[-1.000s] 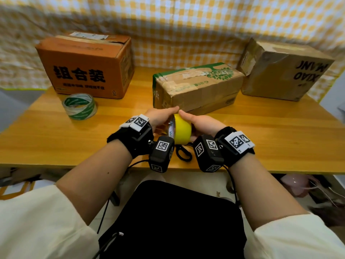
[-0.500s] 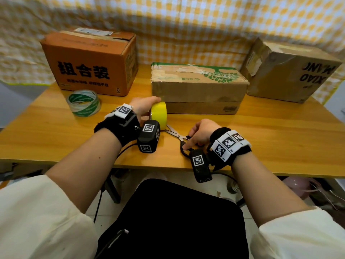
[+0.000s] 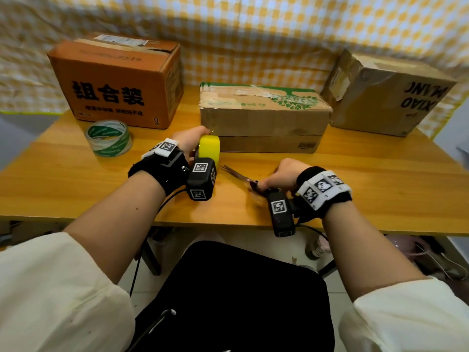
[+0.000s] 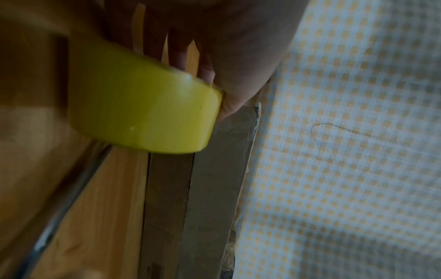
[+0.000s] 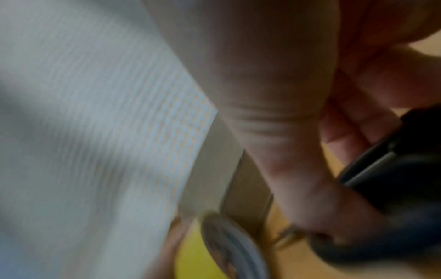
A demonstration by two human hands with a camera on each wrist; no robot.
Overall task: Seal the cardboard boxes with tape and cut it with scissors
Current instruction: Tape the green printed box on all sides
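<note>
While your left hand (image 3: 188,141) grips the yellow tape roll (image 3: 209,150) upright on the surface (image 3: 368,179) — just near of the middle box (image 3: 261,115), at its left end — your right hand (image 3: 281,175) has its fingers curled round the scissors (image 3: 241,177) handles, blades low over the surface and pointing left toward the roll.

1. The hands, which had met on the yellow tape roll (image 3: 209,149) a second earlier, parted.
2. The left hand (image 3: 189,141) carried the roll away from the table edge to the front left corner of the middle box (image 3: 261,115).
3. The right hand (image 3: 281,175) dropped to the scissors (image 3: 243,179) and closed around their handles.
</note>
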